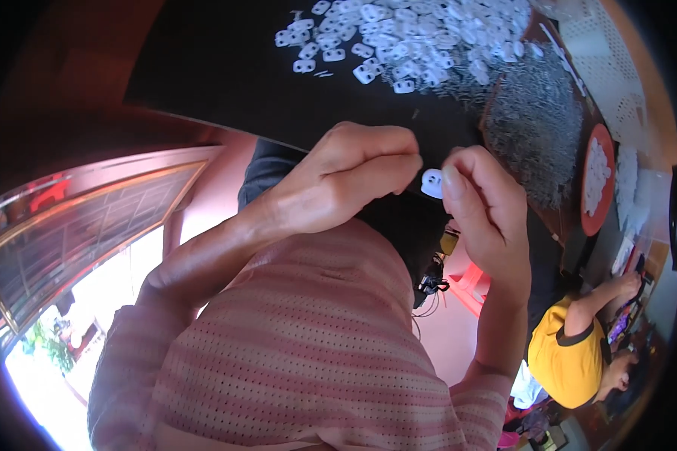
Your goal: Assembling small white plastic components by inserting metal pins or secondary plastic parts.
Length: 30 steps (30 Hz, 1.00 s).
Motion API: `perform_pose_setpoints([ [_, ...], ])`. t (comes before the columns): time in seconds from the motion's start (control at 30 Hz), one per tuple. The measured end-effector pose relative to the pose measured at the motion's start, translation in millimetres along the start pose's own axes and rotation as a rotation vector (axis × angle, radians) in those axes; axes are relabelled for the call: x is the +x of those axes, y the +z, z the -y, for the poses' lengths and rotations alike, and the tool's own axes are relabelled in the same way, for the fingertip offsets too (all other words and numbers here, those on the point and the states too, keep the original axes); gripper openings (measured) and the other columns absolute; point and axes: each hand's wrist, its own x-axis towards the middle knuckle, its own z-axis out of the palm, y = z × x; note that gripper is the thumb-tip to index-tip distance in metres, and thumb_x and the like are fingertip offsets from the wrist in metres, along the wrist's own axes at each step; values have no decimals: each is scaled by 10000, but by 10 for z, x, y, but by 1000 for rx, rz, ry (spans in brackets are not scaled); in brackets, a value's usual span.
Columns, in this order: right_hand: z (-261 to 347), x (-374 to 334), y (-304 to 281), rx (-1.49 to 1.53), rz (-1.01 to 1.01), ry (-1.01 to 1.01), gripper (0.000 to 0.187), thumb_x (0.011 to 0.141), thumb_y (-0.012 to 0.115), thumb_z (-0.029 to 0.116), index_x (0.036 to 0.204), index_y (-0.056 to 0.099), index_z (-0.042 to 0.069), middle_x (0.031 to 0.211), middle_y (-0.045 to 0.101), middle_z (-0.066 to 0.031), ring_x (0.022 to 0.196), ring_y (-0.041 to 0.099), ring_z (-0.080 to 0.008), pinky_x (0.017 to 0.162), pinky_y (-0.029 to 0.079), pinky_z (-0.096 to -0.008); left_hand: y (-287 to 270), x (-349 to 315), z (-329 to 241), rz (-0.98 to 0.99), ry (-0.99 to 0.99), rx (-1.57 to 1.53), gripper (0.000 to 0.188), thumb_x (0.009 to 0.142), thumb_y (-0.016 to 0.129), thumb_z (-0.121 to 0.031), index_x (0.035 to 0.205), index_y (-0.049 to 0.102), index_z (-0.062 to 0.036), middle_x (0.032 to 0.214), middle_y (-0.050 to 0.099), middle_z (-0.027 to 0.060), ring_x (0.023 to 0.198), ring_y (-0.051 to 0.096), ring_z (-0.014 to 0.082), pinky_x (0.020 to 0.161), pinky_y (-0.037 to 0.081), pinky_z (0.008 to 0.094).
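Between the thumb and fingers of my right hand (489,207) is a small white plastic piece (432,183) with rounded ends and dark openings in its face. My left hand (353,174) is closed in a pinch just to the left of that piece, a small gap apart. Whatever its fingertips may hold is too small or hidden to make out. Both hands are above the near edge of the dark tabletop (226,83). Beyond them lies a heap of similar white pieces (421,37), several of them loose at its left side.
Right of the white heap spreads a large pile of thin metal pins (534,124). A round orange-red tray (588,214) with small white pieces stands farther right. Nearby is a white perforated sheet (602,52). At the lower right another person in a yellow shirt (568,357) works at a surface.
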Motion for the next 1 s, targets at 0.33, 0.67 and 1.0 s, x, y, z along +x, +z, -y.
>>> perform_pose_setpoints([
  [0.33, -710, -676, -1816, -373, -855, 310, 265, 985, 559, 236, 883, 623, 0, 673, 455, 69, 613, 366, -23, 541, 286, -205, -32, -32, 79, 43, 35, 67, 201, 950, 556, -47, 756, 537, 3, 591, 433, -31, 565, 378, 36, 481, 286, 258],
  [0.67, -301, -20, -1047, -587, -425, 29, 182, 975, 575, 154, 982, 618, -22, 731, 527, 8, 680, 454, -54, 591, 391, -241, -19, -49, 57, -7, 101, 128, 201, 916, 565, -11, 729, 496, 8, 611, 419, 28, 542, 392, 94, 503, 300, 294],
  [1.0, -68, 1204, -19, -743, -87, -353, 136, 901, 610, 120, 1032, 633, 89, 920, 572, -102, 766, 616, -324, 666, 498, -407, -64, -95, 179, -44, 268, 173, 181, 915, 586, -29, 751, 530, 24, 629, 488, 103, 545, 498, 211, 521, 372, 340],
])
